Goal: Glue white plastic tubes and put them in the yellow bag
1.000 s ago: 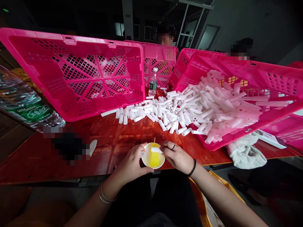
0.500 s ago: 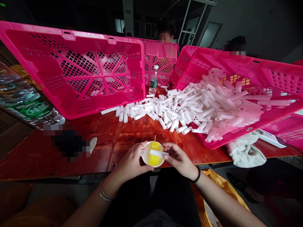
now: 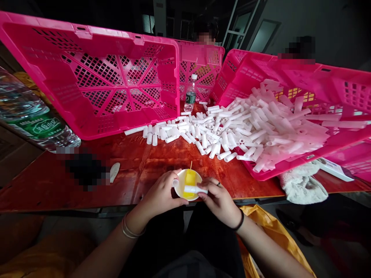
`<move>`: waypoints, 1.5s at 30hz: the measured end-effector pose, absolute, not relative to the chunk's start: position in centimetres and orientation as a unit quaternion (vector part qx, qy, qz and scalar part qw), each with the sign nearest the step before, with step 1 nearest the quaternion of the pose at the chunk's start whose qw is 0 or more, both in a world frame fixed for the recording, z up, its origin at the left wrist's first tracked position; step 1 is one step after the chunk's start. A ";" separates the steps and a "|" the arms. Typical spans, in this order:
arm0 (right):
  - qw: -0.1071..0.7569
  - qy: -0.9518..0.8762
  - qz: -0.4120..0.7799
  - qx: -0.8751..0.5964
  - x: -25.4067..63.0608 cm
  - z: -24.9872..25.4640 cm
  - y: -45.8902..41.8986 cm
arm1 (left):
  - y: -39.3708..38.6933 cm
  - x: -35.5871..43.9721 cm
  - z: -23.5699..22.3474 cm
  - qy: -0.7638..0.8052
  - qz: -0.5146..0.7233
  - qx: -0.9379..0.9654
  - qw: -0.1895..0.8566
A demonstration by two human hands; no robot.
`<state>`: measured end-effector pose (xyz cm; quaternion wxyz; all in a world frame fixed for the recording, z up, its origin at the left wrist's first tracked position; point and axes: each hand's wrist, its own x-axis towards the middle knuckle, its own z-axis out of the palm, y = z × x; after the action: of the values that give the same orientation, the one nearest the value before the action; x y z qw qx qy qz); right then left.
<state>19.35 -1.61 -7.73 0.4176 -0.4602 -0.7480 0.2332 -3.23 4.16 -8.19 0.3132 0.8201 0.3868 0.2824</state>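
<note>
My left hand (image 3: 164,193) is closed around the left side of a small white bowl (image 3: 180,183) at the table's front edge. Beside its fingers, against the rim, is a short white tube (image 3: 175,183) with its round end showing. In the bowl lies a flat yellow piece (image 3: 190,177), and a thin stick (image 3: 191,165) pokes up at the far rim. Between the thumb and fingers of my right hand (image 3: 216,199) is another white tube (image 3: 191,189), held lengthwise across the bowl over the yellow piece. Whether it touches the yellow is not clear.
White tubes (image 3: 220,131) lie heaped on the red table (image 3: 130,166), spilling from a tipped pink crate (image 3: 255,170). Another pink crate (image 3: 87,131) stands on its side at left. Around them are a small bottle (image 3: 190,94), a large bottle (image 3: 40,125) and a cloth (image 3: 303,185).
My right hand has shifted its fingers on the tube and turned it over the bowl. My left hand keeps its hold on the bowl. The view has tipped slightly downward.
</note>
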 end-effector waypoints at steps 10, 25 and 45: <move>0.433 -0.710 0.267 -0.487 19.0 -7.6 -2.1 | 4.1 -3.3 -8.3 0.397 0.269 0.817 0.321; 0.401 -0.829 0.066 -0.385 19.9 -8.7 -1.7 | 4.6 -3.2 -7.1 0.398 0.234 0.851 0.251; 0.418 -0.834 0.049 -0.357 17.8 0.5 -4.7 | -1.6 0.0 -0.1 0.261 0.019 0.646 0.718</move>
<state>17.81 -4.66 0.55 0.4177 -0.3565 -0.8343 0.0489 0.03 -1.61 -0.15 0.7175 0.6456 0.2607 0.0186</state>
